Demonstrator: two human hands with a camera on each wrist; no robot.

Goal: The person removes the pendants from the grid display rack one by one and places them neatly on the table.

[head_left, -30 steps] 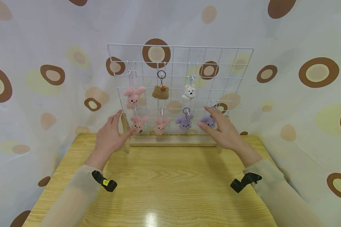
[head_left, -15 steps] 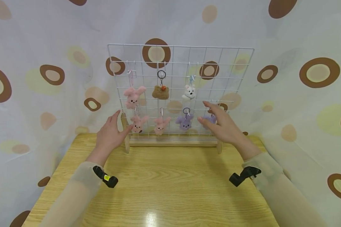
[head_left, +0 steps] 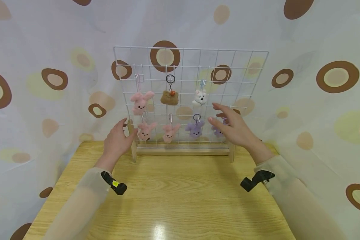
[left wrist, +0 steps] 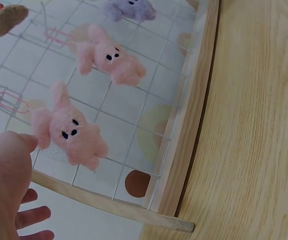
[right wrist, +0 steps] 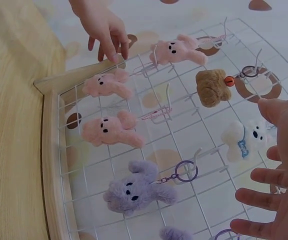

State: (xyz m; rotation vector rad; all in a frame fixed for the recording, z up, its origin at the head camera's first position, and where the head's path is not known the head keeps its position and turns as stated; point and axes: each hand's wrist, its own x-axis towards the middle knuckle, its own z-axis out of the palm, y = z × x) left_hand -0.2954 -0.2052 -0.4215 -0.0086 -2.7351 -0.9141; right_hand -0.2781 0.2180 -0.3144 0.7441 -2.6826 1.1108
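Observation:
A white wire grid rack [head_left: 243, 60] stands in a wooden base, hung with plush keychains on hooks. My left hand [head_left: 117, 141] is by the rack's left post, fingers spread, thumb tip near the lower-left pink bunny keychain [left wrist: 76, 132]; whether they touch I cannot tell. With parted fingers, my right hand [head_left: 235, 130] partly covers the rightmost purple plush keychain [head_left: 218, 131] and holds nothing. Left of it hangs another purple plush keychain [head_left: 195, 129]. The upper row has a pink bunny keychain [head_left: 141, 103], a brown plush keychain [head_left: 169, 98] and a white dog keychain [head_left: 200, 97].
Another pink bunny keychain [head_left: 169, 132] hangs in the lower row. The wooden base bar [head_left: 183, 151] runs along the back of the wood-grain table [head_left: 174, 193]. Behind is a white curtain [head_left: 60, 36] with brown and yellow spots.
My right hand has moved slightly up and left across the rightmost purple plush. My left hand has shifted a little, its thumb drawing left from the pink bunny. The keychains hang as before.

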